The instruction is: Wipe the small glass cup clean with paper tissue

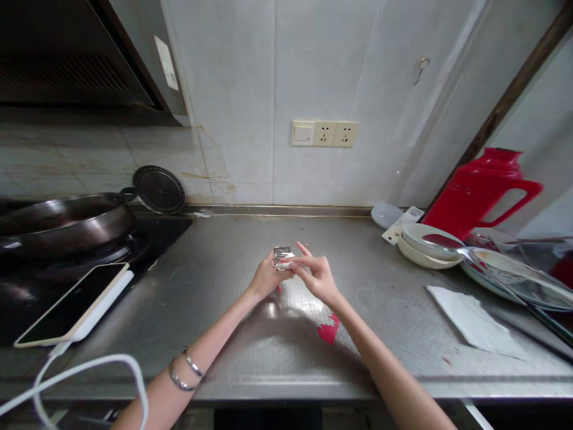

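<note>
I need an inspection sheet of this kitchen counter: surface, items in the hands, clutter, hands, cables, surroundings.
Surface: steel counter, dull and stained, with a red scrap lying on it.
Job's things: small silvery foil-wrapped piece, held above the counter.
Clutter: phone on a white block, paper napkin, stacked bowls, plates, red jug.
Grippers: left hand grips the piece; right hand touches it with its fingers.
Cables: white cable loops off the counter edge.
Surroundings: wok on the stove, wall sockets.
</note>
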Action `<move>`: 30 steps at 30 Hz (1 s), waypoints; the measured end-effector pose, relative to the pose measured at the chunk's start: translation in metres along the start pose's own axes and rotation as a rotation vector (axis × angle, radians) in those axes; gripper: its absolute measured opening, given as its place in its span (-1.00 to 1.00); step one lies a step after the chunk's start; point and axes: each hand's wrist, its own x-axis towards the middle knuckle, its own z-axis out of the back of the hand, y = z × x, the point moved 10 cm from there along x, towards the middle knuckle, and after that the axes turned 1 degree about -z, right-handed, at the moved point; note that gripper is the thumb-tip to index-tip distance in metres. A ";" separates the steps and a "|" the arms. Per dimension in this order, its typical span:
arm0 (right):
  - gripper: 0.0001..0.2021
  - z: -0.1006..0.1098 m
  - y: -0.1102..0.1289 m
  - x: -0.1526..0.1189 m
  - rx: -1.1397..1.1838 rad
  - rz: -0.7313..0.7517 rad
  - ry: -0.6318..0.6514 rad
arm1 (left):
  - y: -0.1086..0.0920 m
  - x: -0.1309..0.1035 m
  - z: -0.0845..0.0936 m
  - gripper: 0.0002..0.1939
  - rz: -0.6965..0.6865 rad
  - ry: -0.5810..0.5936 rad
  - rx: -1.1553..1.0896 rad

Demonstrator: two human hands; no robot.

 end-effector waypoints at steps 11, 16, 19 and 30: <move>-0.78 0.024 -0.041 -0.002 -0.095 -0.230 -0.192 | 0.003 -0.004 -0.007 -0.44 -0.010 0.028 0.052; -0.62 0.002 -0.039 -0.001 0.031 -0.232 0.072 | 0.007 0.000 -0.001 -0.45 0.010 0.006 -0.016; -0.35 -0.016 -0.040 -0.006 0.143 -0.221 0.247 | 0.010 0.002 0.004 -0.51 0.038 -0.018 -0.049; -0.34 -0.012 -0.057 -0.006 0.100 -0.260 0.099 | 0.015 0.004 -0.002 -0.21 0.073 0.148 -0.068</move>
